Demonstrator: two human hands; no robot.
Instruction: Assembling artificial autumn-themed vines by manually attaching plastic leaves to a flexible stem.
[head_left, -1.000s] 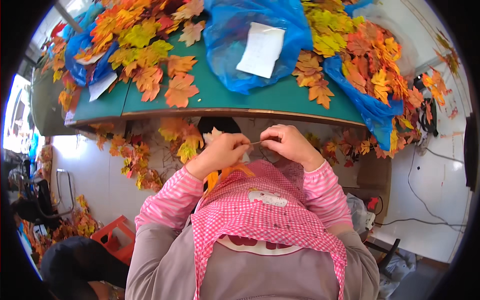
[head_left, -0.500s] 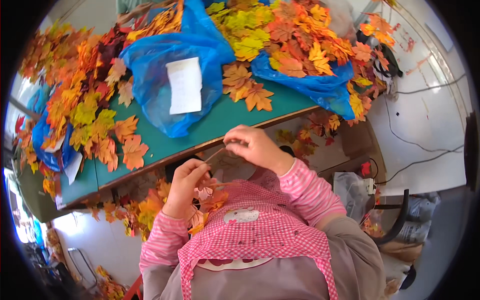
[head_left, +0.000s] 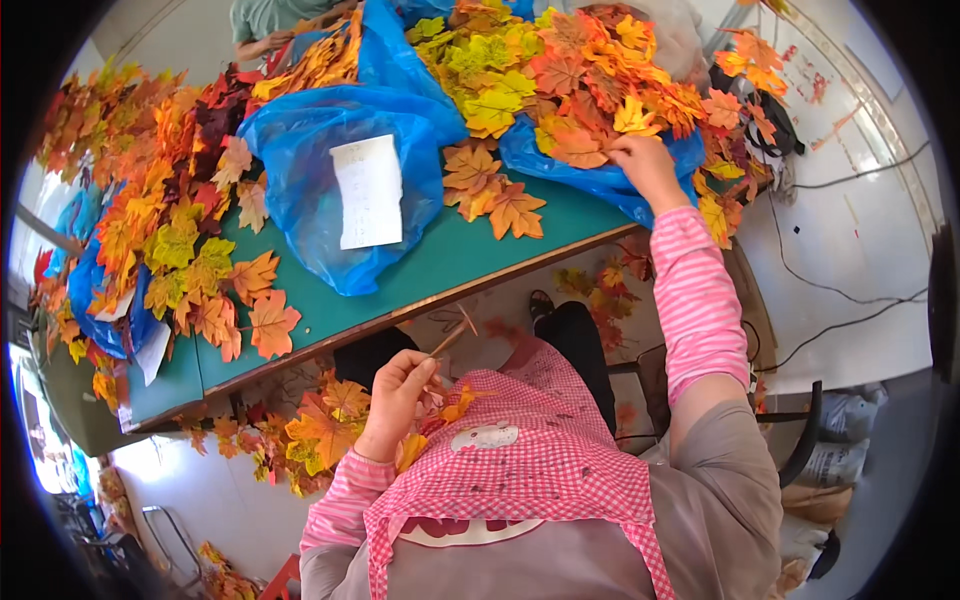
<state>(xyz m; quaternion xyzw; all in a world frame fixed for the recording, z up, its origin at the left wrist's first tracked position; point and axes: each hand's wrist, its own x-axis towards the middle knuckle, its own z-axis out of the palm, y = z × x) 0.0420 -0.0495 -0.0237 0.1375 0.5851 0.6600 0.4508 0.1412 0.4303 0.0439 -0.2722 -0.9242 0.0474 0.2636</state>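
My left hand (head_left: 402, 393), above my lap, is closed in a pinch on a thin brown stem (head_left: 452, 338) that sticks out to the upper right, with a short crosspiece near its tip. Orange-yellow artificial maple leaves (head_left: 410, 450) hang just below that hand, partly hidden by it. Stretched out to the table's right side, my right hand (head_left: 645, 165) has its fingertips pinched at the edge of an orange maple leaf (head_left: 578, 147). This leaf lies at the front of a heap of orange leaves (head_left: 610, 80) on blue plastic.
On the green table (head_left: 420, 285) lies a blue plastic bag (head_left: 290, 150) with a white paper (head_left: 367, 190) on it. Leaf heaps (head_left: 150, 210) cover the left side; yellow-green leaves (head_left: 485, 70) lie at the back. Across the table a person's hand (head_left: 265, 45) shows. More leaves (head_left: 320, 430) hang below the table's edge.
My right hand has left the stem near my left hand and moved up and right to the orange leaf heap. My left hand has shifted slightly right and down, still gripping the stem.
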